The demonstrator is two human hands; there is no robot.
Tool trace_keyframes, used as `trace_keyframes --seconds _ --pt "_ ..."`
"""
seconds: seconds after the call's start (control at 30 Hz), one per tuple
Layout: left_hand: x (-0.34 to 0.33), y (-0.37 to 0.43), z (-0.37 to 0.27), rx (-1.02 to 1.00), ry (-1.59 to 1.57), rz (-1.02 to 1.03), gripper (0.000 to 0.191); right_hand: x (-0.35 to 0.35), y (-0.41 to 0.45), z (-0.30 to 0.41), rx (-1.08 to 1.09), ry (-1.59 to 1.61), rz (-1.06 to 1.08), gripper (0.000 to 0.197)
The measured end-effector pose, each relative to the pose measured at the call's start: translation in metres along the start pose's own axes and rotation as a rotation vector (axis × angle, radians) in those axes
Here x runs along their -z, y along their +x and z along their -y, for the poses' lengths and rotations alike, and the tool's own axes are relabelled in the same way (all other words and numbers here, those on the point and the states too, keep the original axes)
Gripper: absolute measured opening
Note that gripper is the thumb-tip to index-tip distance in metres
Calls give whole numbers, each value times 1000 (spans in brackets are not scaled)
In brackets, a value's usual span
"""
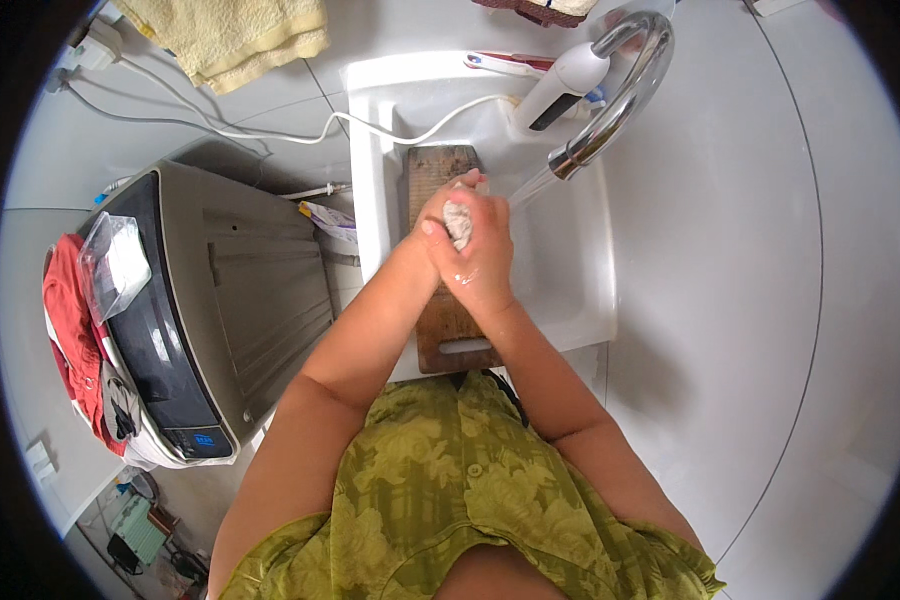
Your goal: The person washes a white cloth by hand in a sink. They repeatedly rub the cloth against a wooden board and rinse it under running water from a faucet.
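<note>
Over a white ceramic sink (570, 315), my two hands press together around a crumpled off-white wad (457, 223), which looks like wet cloth. My right hand (489, 240) lies on top, its skin wet and shiny. Beneath it, my left hand (436, 206) cups the wad from the left, and most of its fingers are hidden. A dark wooden board (450, 319) with a slot handle leans lengthwise across the sink under my hands. From the chrome spout of the faucet (562, 161), running water (531, 187) falls towards the back of my right hand.
A white cable (300, 139) runs from a wall plug to the electric faucet's base. Toothbrushes (510, 64) lie on the sink's back ledge. A washing machine (262, 262) stands left, bearing red clothing (79, 337) and a clear plastic box (114, 266). A yellow towel (247, 37) hangs behind.
</note>
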State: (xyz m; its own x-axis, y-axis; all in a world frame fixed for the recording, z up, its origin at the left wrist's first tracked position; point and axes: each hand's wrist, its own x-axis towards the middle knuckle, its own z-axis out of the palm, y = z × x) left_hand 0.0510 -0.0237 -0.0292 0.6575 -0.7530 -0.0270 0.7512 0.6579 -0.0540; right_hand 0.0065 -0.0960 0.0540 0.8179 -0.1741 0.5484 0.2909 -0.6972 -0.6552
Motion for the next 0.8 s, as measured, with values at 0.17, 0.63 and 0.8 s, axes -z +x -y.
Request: trace_keyframes --seconds 0.17,0.63,0.8 --pt "-26 5 24 -100 254 -517 28 -2 2 -30 -191 -82 184 27" --pt "-44 -3 34 -214 435 -695 41 -2 33 -65 -1051 858 98 32" --pt "21 -18 14 -248 378 -830 37 18 53 -36 -1154 1030 177 26"
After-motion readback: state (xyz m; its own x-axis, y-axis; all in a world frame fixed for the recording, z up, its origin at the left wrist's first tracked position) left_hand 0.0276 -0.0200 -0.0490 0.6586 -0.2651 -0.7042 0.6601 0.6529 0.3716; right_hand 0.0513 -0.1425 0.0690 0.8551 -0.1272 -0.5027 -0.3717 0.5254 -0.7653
